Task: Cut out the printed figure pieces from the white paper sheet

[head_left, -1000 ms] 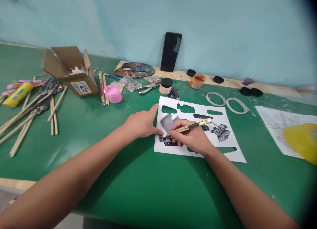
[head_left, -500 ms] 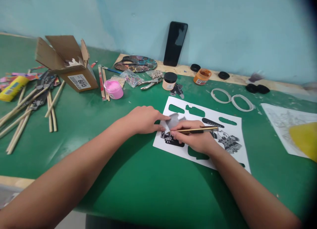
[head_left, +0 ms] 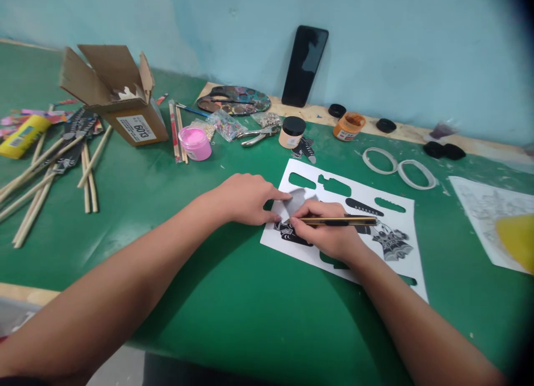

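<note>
A white sheet (head_left: 300,256) with cut-out openings and black printed figures lies on the green table. My right hand (head_left: 327,227) grips a slim gold-and-black pen-like tool (head_left: 354,221), its tip down near the black figure (head_left: 295,235) at the sheet's left side. My left hand (head_left: 254,199) rests at the sheet's left edge, thumb and index finger apart and touching a greyish folded paper flap (head_left: 298,199). A printed winged figure (head_left: 392,244) is right of my right hand.
An open cardboard box (head_left: 139,124), wooden sticks (head_left: 33,208) and a yellow tube (head_left: 24,137) are at left. Behind the sheet stand a pink jar (head_left: 195,143), pliers (head_left: 261,134), a black-lidded jar (head_left: 292,132), an orange jar (head_left: 349,127) and a phone (head_left: 305,66). White rings (head_left: 379,161) lie right.
The view has shifted slightly, so the table items appear a little further right. The tool in my right hand lies a bit flatter. My left hand keeps its place on the paper.
</note>
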Tool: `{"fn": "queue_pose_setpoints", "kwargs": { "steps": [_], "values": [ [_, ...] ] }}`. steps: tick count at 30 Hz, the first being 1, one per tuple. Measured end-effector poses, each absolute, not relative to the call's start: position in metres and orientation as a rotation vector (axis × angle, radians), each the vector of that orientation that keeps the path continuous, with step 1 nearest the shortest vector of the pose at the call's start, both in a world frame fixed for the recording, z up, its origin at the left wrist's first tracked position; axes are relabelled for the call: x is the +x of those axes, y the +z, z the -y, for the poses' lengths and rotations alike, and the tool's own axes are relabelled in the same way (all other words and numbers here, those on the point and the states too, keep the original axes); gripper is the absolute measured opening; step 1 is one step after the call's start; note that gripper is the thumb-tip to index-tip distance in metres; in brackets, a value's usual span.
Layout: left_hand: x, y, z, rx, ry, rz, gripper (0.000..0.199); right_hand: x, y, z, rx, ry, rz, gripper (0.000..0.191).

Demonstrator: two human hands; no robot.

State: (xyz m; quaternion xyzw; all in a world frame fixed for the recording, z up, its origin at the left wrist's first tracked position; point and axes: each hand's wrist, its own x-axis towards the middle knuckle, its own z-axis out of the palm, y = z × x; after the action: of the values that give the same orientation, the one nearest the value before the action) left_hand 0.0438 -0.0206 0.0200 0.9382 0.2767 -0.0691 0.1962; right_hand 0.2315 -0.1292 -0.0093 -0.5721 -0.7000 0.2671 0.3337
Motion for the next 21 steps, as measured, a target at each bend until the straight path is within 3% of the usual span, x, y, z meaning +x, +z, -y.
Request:
{"fn": "queue_pose_setpoints", "kwargs": {
  "steps": [21],
  "values": [
    [0.0438, 0.0245, 0.0216, 2.758, -0.318, -0.754, 0.059, 0.2324, -0.0063, 0.1274, -1.415, 0.571, 2.037, 0.011]
  ]
}}
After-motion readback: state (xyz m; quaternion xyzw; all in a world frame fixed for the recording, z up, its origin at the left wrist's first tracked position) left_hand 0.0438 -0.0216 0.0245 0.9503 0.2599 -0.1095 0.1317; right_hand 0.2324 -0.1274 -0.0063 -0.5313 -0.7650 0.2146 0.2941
